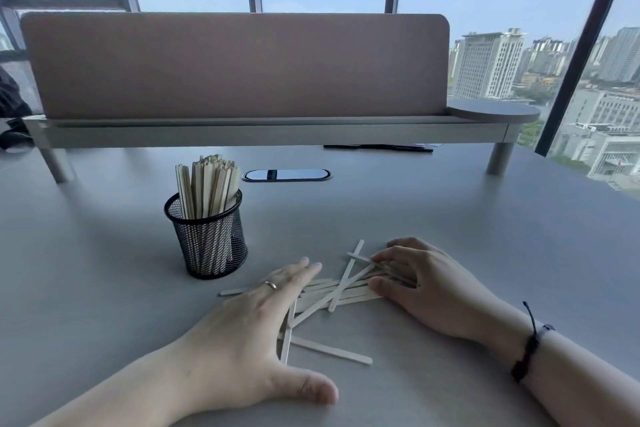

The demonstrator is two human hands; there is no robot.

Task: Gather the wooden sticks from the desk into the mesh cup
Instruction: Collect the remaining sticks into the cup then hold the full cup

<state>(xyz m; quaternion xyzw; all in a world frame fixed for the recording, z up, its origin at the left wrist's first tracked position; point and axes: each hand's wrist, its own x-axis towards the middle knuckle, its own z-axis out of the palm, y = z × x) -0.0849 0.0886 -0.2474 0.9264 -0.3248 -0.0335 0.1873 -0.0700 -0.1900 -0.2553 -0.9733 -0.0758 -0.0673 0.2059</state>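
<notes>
Several pale wooden sticks [337, 289] lie in a loose crossed pile on the grey desk [450, 218] near its front. My left hand [242, 329] lies flat with fingers spread over the pile's left end, a ring on one finger. My right hand [426, 282] rests on the pile's right end, its fingertips curled onto a few sticks and its thumb beside them. The black mesh cup [207, 239] stands upright to the left, behind my left hand, and holds a bunch of sticks [207, 180] standing on end.
A raised shelf on legs [270, 130] with a pinkish divider panel [235, 66] crosses the back of the desk. An oval cable port [286, 175] sits behind the cup. Dark pens [377, 148] lie under the shelf. Windows stand beyond.
</notes>
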